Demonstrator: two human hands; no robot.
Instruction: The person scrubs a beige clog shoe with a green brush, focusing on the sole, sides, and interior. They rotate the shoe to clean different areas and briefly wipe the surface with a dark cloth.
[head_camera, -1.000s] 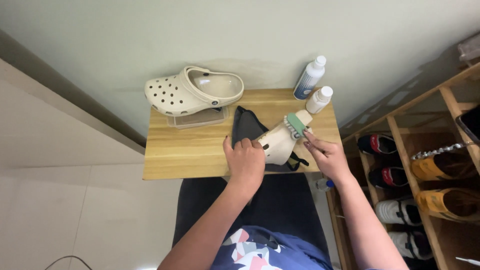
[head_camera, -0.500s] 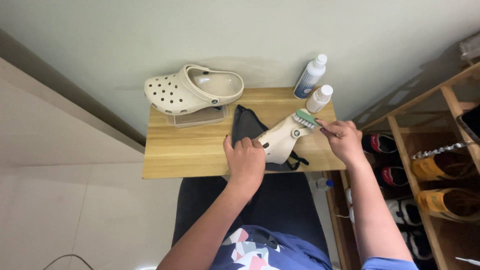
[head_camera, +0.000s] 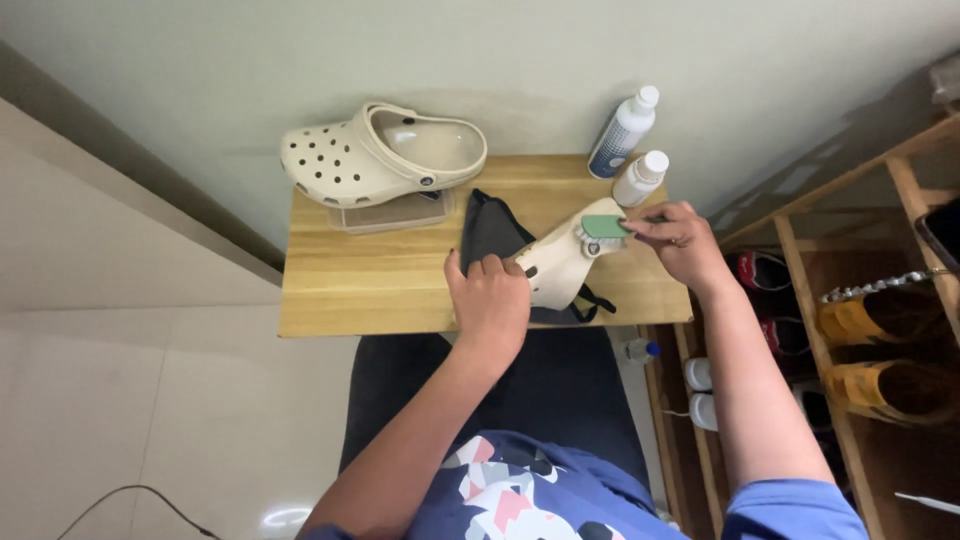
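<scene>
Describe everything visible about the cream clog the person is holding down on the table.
The held clog is cream-coloured, smooth and looks like moulded foam or rubber. It lies tilted on a dark cloth at the right of the wooden table. The left hand covers its near end, so the toe is hidden. The right hand holds a green-backed brush against its far end. A dark strap or cord loops out beneath it at the table's front edge. Its surface marks are too small to read.

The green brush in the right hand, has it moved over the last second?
Yes. The green brush has slid away from the person, toward the small white bottle on the table, along the clog being cleaned.
</scene>
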